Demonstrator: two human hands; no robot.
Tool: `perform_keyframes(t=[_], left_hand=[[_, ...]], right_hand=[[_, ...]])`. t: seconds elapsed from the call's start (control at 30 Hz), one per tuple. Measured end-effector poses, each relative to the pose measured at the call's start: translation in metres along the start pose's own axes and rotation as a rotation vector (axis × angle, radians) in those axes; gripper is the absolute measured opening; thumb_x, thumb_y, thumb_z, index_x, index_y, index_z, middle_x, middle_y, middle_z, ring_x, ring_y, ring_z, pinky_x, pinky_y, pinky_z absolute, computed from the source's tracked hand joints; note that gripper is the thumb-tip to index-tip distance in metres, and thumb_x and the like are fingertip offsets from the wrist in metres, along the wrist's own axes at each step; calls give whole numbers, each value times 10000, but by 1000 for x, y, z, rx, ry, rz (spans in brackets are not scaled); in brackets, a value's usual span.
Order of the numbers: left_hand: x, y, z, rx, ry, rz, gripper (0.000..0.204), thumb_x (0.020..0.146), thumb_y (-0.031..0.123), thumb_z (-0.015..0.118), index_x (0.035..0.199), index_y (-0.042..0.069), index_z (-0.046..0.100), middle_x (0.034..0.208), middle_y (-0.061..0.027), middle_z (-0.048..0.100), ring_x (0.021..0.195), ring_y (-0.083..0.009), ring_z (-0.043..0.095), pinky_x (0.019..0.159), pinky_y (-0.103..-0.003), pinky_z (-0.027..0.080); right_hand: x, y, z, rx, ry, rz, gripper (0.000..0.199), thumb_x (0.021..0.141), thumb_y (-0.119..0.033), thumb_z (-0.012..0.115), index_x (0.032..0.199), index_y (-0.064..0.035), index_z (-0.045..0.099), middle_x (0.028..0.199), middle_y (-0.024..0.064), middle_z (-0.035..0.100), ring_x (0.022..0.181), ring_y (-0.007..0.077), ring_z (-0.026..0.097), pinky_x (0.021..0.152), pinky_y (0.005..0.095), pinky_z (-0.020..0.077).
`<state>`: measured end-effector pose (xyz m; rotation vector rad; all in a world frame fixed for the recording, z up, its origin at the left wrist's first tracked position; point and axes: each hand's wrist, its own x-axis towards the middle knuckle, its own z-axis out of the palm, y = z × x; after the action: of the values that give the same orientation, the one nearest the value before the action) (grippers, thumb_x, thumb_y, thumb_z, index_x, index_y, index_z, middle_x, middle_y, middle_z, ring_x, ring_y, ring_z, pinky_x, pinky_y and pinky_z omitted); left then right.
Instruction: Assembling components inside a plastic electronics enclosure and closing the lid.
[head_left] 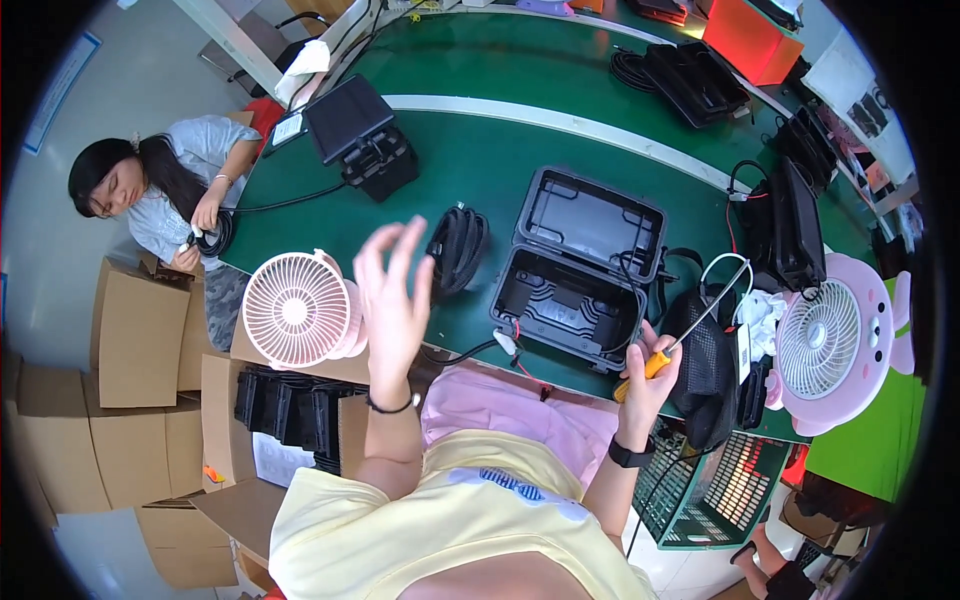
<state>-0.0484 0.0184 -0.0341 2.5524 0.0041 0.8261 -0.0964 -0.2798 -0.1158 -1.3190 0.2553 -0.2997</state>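
Observation:
My left hand [395, 305] is raised over the table's front edge, fingers spread, with nothing in it. Just beyond its fingertips lies a coiled black cable [460, 250]. My right hand [643, 398] grips a screwdriver by its yellow handle [655, 366]; the metal shaft slants up and to the right. Between my hands sits a black plastic case [572, 305] with its lid [592, 222] folded back toward the far side. A white connector [506, 343] with red and black wires lies at the case's near left corner.
A pink fan [298, 310] stands at left, another pink fan [825, 345] at right. A black device with a panel [350, 118] stands at the back left. A black mesh bag [708, 345] lies right of the case. A co-worker [190, 180] handles a cable at left. Below right is a green crate [700, 490].

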Motion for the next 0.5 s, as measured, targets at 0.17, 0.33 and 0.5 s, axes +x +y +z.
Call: perform_keyframes(t=[0.17,0.33,0.5], left_hand=[[-34,17,-4,-158,-422,602,435,784,28,669,1181,206,685,1177,-55,572,1023,-228,580,905,-373,474],[-55,5,26,-1,-280,771,392,735,109,704,1079,295,718,1177,51,556,951,-116,530,846,-325,452],[-45,-2,32,45,-214,817,403,714,122,717,1061,326,719,1232,85,526,927,-105,516,844,-319,436]], right_hand=[[2,0,2,5,0,-21,352,854,42,686,995,-113,402,1231,184,601,834,67,575,626,164,496],[5,0,2,-7,-6,-23,352,850,36,688,991,-116,404,1219,178,610,818,58,566,647,171,504],[6,0,4,-21,-4,-40,351,849,33,685,992,-118,403,1219,177,608,801,57,566,616,162,495]])
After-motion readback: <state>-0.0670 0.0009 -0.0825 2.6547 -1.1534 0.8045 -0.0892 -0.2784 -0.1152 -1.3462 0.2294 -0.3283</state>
